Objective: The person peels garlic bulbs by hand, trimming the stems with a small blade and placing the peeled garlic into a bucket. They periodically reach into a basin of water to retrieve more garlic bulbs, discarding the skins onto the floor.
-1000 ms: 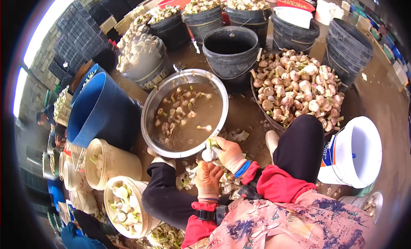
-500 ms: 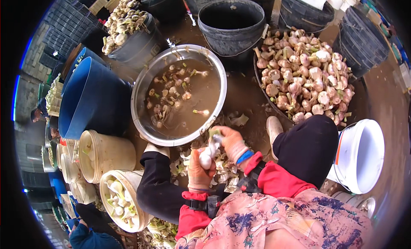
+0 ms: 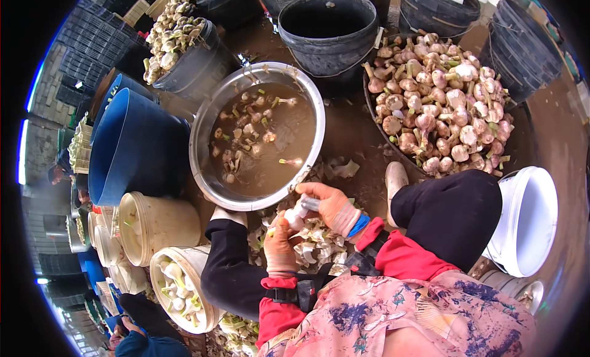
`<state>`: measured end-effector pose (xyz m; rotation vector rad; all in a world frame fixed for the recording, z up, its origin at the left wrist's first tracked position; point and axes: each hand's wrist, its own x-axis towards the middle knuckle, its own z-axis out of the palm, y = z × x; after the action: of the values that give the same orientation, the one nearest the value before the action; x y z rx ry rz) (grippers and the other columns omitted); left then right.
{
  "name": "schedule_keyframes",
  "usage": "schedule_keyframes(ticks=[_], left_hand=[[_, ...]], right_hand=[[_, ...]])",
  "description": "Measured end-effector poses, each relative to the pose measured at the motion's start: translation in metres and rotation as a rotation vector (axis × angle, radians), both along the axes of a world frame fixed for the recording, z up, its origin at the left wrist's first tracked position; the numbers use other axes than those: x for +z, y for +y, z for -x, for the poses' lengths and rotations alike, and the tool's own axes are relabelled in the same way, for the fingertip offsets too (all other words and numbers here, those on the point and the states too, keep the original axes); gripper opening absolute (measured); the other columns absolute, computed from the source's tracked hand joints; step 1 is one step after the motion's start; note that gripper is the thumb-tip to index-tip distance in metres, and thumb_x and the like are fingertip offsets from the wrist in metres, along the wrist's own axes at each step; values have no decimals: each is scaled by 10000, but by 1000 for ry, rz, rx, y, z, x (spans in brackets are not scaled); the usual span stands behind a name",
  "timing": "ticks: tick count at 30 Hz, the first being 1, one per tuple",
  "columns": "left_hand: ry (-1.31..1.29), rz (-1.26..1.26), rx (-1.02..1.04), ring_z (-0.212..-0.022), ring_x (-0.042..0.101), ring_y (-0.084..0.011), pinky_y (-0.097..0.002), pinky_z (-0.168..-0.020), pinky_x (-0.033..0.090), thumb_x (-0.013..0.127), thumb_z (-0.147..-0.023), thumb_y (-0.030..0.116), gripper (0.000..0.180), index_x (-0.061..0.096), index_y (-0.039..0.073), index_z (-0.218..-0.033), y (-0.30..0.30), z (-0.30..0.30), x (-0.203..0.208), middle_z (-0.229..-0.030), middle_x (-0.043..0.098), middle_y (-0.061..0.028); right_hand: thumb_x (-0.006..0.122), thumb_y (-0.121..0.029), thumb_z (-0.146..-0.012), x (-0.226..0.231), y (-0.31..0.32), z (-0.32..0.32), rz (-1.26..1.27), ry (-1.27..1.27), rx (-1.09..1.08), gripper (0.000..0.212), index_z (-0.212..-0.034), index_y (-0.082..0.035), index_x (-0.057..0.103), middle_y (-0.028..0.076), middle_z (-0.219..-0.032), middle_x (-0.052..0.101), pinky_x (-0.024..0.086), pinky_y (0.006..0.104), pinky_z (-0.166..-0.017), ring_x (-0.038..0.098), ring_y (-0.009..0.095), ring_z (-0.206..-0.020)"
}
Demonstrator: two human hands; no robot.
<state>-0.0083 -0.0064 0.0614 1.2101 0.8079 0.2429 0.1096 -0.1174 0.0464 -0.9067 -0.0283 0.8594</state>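
Observation:
My left hand, in an orange glove, is closed around a white garlic bulb and keeps it up in front of my knees. Close against the bulb, my right hand, also gloved in orange, grips a short grey blade-like tool; its handle is hidden in the fingers. Below both hands lies a heap of loose garlic skins. Just beyond them stands a wide metal basin of brown water, where several garlic bulbs float.
A large pile of unpeeled garlic lies at the right. White bucket stands by my right knee; a cream bucket of peeled garlic is at my left. Blue tub and black buckets surround the basin. Another person sits lower left.
My right hand has turned and shifted slightly, and the grey tool now shows at the bulb. The pale strip of skin and stalk above the bulb is gone. The left hand keeps its hold.

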Motion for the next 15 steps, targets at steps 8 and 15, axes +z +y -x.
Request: schedule_keyframes(ticks=[8,15], left_hand=[[-345,582,393,-768,620,-193,-262,-537,544,596,-850,321,249,576,128,-1007,34,19,7,-936,629,-31],[-963,230,906,-837,580,-202,-285,-741,527,466,-893,444,488,512,-17,-1048,135,50,61,-967,582,-106]], right_hand=[[480,-49,-888,-4,-29,-37,-152,253,-280,264,-1144,-59,543,81,-969,604,553,324,-669,611,169,-830],[593,-95,-797,-88,-18,-3,468,-556,229,280,-1074,-51,598,72,-942,640,512,319,-731,621,223,-822]])
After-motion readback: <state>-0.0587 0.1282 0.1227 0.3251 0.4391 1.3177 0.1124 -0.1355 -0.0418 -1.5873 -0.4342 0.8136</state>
